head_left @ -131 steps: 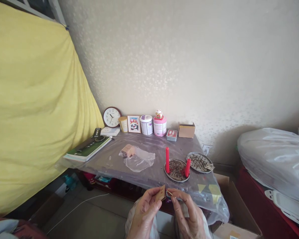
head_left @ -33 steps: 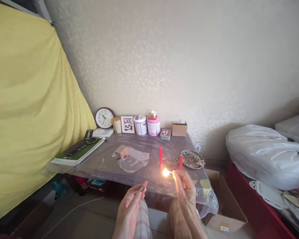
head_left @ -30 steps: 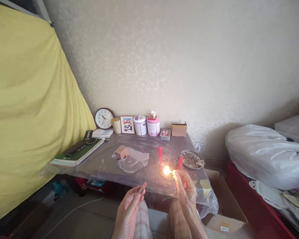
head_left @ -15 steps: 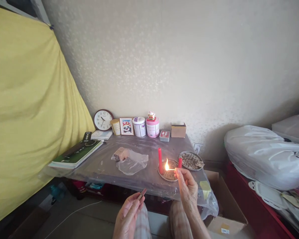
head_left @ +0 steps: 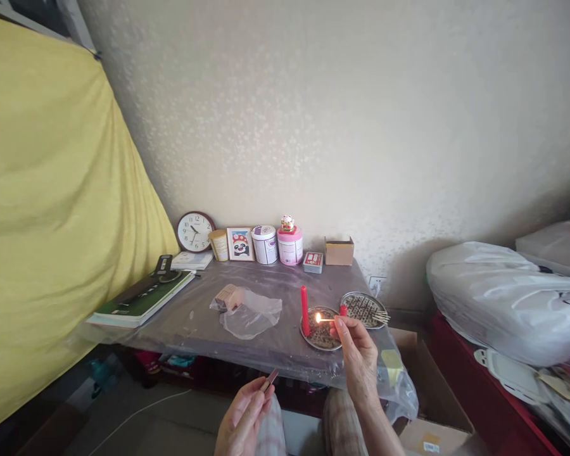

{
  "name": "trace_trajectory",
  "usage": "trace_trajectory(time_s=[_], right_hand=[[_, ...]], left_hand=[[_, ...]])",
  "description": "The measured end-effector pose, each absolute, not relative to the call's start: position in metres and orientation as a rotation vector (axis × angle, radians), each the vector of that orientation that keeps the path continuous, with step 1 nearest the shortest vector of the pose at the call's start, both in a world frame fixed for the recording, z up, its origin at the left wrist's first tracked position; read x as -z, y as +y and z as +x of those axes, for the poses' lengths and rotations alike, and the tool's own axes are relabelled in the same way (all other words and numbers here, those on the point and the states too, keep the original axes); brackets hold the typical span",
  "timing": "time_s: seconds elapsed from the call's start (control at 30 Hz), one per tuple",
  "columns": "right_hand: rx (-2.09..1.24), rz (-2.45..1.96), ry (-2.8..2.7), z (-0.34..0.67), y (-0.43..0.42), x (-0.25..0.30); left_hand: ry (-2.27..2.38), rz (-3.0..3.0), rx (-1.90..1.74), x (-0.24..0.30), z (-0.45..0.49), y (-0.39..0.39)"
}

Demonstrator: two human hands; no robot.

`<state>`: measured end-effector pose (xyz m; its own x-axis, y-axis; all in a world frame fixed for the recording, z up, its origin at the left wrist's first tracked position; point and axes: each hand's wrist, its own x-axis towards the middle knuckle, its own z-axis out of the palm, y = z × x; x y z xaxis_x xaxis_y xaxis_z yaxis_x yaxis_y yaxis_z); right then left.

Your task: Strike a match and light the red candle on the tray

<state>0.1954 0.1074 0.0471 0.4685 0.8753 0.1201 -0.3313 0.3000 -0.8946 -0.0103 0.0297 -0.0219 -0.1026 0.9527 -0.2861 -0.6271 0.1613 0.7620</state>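
My right hand (head_left: 357,354) pinches a burning match (head_left: 323,319) over a round metal dish (head_left: 320,339) on the low table (head_left: 194,316). The flame sits just right of the tall red candle (head_left: 304,310) that stands at the dish's left rim. A shorter red candle (head_left: 343,310) pokes up just above my fingers. Lower down, in front of the table, my left hand (head_left: 244,415) grips a small matchbox (head_left: 268,380) between thumb and fingers.
A second metal dish (head_left: 363,309) holding several sticks lies right of the first. A clear plastic bag (head_left: 249,312), a green book (head_left: 142,299), a clock (head_left: 194,232), tins (head_left: 265,244) and a small cardboard box (head_left: 339,251) share the table. Yellow cloth (head_left: 52,221) hangs left; plastic-wrapped bundles (head_left: 508,297) lie right.
My right hand struck the match alight, then carried it up and forward over the dish, close to the tall candle. The flame has shrunk. My left hand has dropped lower with the matchbox.
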Motion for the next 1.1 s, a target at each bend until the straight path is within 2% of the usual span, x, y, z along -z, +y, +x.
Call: trace_trajectory(time_s=[0.57,1.1], right_hand=[[-1.088,-0.804,-0.651,0.198,0.117,-0.047],[-0.966,-0.860,-0.764,0.180,0.147,-0.062]], left_hand=[[1.050,0.368,-1.490,0.031,-0.002,0.032],[1.044,0.311,-1.461,0.046,-0.005,0.035]])
